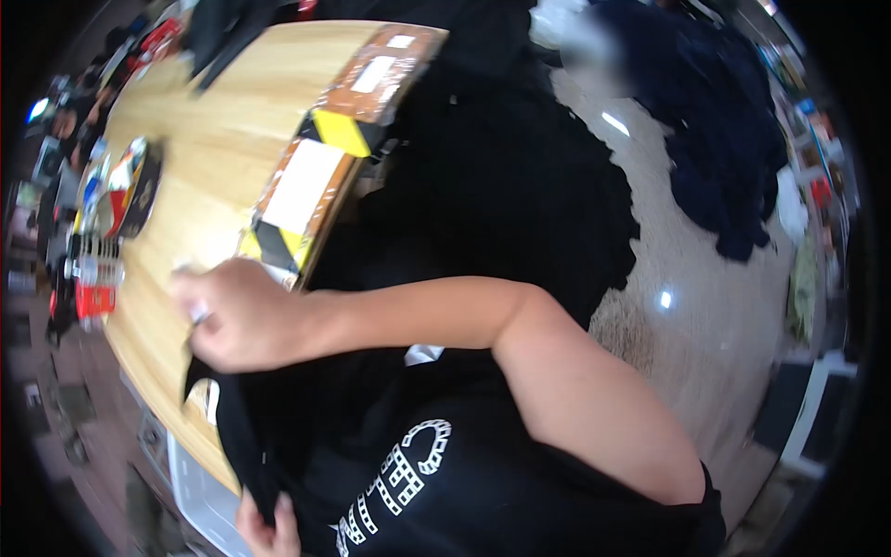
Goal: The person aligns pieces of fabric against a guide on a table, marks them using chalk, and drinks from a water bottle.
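Limp black cloth [249,418], lower left of frame, is gripped by the right hand [237,316] above, the left hand [269,529] below. Smooth wood-grained counter [213,121] is edged with striped tape [343,135]. Broad black fabric [510,186], upper centre, is partly blocked by right forearm [418,311]. Packets [116,200] are held in dark-sided tray [147,190], far left.

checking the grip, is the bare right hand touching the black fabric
Touching: the head view shows the right hand closed on the black fabric, which hangs below.
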The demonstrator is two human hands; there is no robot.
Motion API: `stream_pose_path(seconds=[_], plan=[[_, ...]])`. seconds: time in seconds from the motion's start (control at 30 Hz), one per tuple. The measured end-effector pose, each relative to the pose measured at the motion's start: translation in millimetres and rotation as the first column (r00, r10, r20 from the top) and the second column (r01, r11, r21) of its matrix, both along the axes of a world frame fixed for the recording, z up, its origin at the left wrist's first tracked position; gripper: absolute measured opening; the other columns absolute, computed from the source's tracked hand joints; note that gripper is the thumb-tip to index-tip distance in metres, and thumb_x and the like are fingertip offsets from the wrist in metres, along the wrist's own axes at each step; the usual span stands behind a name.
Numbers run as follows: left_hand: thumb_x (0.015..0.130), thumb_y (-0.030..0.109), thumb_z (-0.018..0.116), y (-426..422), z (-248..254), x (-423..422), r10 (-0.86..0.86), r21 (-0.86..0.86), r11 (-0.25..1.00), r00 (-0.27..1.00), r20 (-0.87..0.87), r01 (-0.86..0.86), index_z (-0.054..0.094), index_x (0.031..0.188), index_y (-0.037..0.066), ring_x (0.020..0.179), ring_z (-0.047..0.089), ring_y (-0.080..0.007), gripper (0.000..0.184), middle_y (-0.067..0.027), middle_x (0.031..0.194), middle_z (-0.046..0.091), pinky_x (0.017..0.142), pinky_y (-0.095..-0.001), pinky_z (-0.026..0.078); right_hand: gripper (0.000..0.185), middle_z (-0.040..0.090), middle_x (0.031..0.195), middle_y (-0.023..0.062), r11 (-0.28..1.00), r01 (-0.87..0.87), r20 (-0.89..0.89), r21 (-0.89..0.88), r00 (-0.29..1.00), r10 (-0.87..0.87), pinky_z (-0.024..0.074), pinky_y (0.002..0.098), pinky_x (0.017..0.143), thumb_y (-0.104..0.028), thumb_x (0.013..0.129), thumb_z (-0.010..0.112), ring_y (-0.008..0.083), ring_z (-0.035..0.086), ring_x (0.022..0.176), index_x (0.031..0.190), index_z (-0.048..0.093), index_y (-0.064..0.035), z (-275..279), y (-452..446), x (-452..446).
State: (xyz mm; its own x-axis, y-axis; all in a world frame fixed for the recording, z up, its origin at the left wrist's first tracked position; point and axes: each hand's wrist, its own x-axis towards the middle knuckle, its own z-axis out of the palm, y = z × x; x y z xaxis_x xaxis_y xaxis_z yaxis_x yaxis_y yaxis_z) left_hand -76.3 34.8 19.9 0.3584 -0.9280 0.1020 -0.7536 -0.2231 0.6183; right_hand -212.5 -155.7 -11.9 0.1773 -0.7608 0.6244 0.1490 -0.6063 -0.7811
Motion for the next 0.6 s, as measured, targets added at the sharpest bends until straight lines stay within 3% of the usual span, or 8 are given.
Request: stream_pose_path(seconds=[0.1,0.13,0.17,0.27,0.33,0.43,0.53,0.6], plan=[[0.086,0.002,0.056,11.2,-8.2,11.8,-0.019,-0.009,1.0,0.993,0.117,0.02,0.043,0.074,-0.003,0.059,0.03,-0.0138,0.018,-0.0076,0.061,0.034,0.05,-0.0307,0.029,0.017,0.055,0.062,0.0158,0.999,-0.021,-0.335,0.05,0.941,0.036,0.0438,0.0416,0.052,-0.009,0.07,0.061,0.0351,0.058,0.06,0.084,0.051,-0.0048,-25.5,-3.5,-19.1],[0.08,-0.001,0.059,6.8,-4.2,14.3,-0.009,0.029,1.0,0.991,0.13,0.005,0.055,0.08,-0.006,0.054,0.048,-0.0274,0.007,-0.0144,0.062,0.048,0.052,-0.0313,0.039,0.02,0.058,0.071,0.0125,0.99,-0.139,-0.293,-0.027,0.948,0.125,0.0444,0.0385,0.055,-0.01,0.071,0.065,0.0303,0.058,0.066,0.083,0.05,-0.0039,-23.6,1.5,-13.5],[0.078,-0.003,0.06,-2.5,-0.7,2.3,-0.036,-0.103,0.993,0.988,0.147,0.051,0.054,0.081,-0.007,0.056,0.05,-0.0263,0.008,-0.0146,0.065,0.05,0.053,-0.0313,0.04,0.025,0.057,0.076,0.0096,0.947,-0.309,-0.253,-0.083,0.926,0.28,0.0452,0.0351,0.06,-0.01,0.07,0.069,0.0272,0.058,0.071,0.087,0.052,-0.0031,-17.4,13.2,-6.8],[0.067,-0.007,0.067,-6.9,15.7,7.4,-0.17,-0.223,0.957,0.982,0.084,0.185,0.056,0.079,-0.004,0.058,0.053,-0.0251,0.017,-0.0129,0.069,0.052,0.054,-0.0287,0.042,0.029,0.059,0.078,0.0078,0.566,-0.809,-0.121,0.16,0.553,0.824,0.0456,0.0305,0.064,-0.013,0.072,0.073,0.0229,0.059,0.072,0.093,0.056,-0.0026,-1.6,45.4,22.5],[0.067,-0.003,0.071,0.5,30.2,17.9,-0.191,-0.251,0.948,0.98,0.055,0.199,0.057,0.078,-0.004,0.057,0.054,-0.0234,0.018,-0.0127,0.069,0.053,0.052,-0.0295,0.043,0.024,0.059,0.08,0.0072,0.403,-0.847,-0.192,0.346,0.357,0.914,0.0445,0.0285,0.064,-0.012,0.074,0.072,0.02,0.058,0.072,0.09,0.056,-0.0027,-0.8,41.1,31.0],[0.072,0.001,0.069,19.3,30.3,44.3,-0.226,0.122,0.957,0.939,-0.258,0.264,0.061,0.08,-0.003,0.06,0.056,-0.0248,0.012,-0.0118,0.07,0.056,0.054,-0.0296,0.043,0.019,0.056,0.076,0.0043,0.472,-0.807,-0.299,0.354,0.381,0.875,0.0418,0.0251,0.06,-0.007,0.072,0.07,0.013,0.056,0.067,0.083,0.055,-0.0052,13.7,27.6,14.1],[0.075,0.002,0.066,28.8,0.7,67.1,-0.245,0.056,0.953,0.867,-0.433,0.297,0.061,0.081,-0.003,0.065,0.056,-0.0243,0.01,-0.0109,0.07,0.056,0.058,-0.0299,0.044,0.021,0.055,0.072,0.0032,0.498,-0.719,-0.253,0.485,0.43,0.867,0.0383,0.0211,0.06,-0.001,0.062,0.07,0.0113,0.053,0.066,0.076,0.055,-0.0051,35.5,25.2,-5.3],[0.078,0.002,0.064,24.7,-18.8,80.6,-0.339,-0.173,0.941,0.808,-0.481,0.291,0.06,0.086,-0.004,0.068,0.056,-0.0181,0.01,-0.0071,0.074,0.058,0.064,-0.0265,0.044,0.022,0.055,0.078,0.0016,0.454,-0.723,-0.138,0.521,0.454,0.88,0.0405,0.0213,0.066,0.0,0.07,0.068,0.0101,0.053,0.073,0.087,0.056,-0.004,23.9,15.5,-11.0]])
